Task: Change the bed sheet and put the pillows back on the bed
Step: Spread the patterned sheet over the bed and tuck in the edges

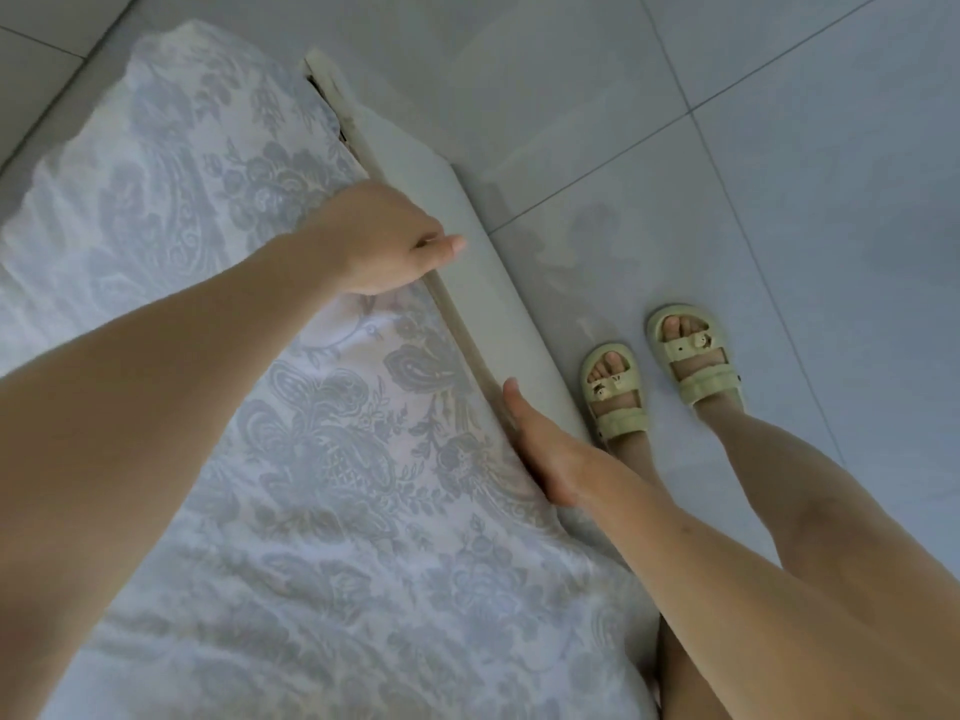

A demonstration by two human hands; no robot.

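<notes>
The sheet [311,511] lay spread over the bed under both forearms, its edge running along the rail [467,283] from hand to hand. The right hand [545,454] was flat with straight fingers, wedged edge-on against the rail and gripping nothing. The left hand [382,241], farther along, curled its fingers down over the sheet's edge; whether it pinched cloth could not be told. Likely best: draw the sheet taut with the left, then slide the flat right along the gap. Past the left hand the sheet's corner looked rumpled. Beyond the rail, the floor [779,174] gave open room to step.
</notes>
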